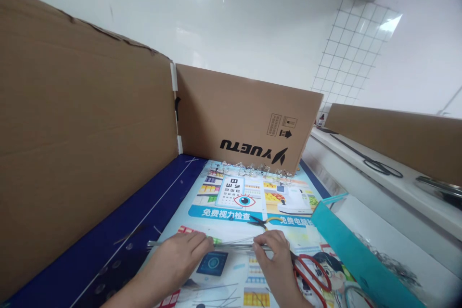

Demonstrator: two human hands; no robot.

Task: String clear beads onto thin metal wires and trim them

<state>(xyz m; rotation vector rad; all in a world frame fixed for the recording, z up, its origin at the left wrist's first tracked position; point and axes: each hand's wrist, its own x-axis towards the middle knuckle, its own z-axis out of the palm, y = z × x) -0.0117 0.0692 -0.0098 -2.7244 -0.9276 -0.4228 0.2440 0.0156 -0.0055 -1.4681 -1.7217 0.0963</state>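
Note:
A bundle of thin, straight metal wires (234,246) runs crosswise between my two hands. The fingers of my left hand (184,256) are closed around its left part, and the wire ends stick out past that hand. At the other side, my right hand (276,262) pinches the bundle between thumb and fingers. Red-handled scissors (314,274) lie beside my right hand, their blades partly hidden by it. Just beyond the wires rest small pliers (264,223) with yellow handles. More loose thin wires (220,294) lie on the printed sheet near me.
Under everything is a colourful printed sheet (231,224). Cardboard panels (245,110) stand behind and to the left. Small bent wire pieces (249,170) line the back edge. A teal box (361,245) at right holds a tangled wire pile (393,262). Black scissors (382,167) lie on a white ledge.

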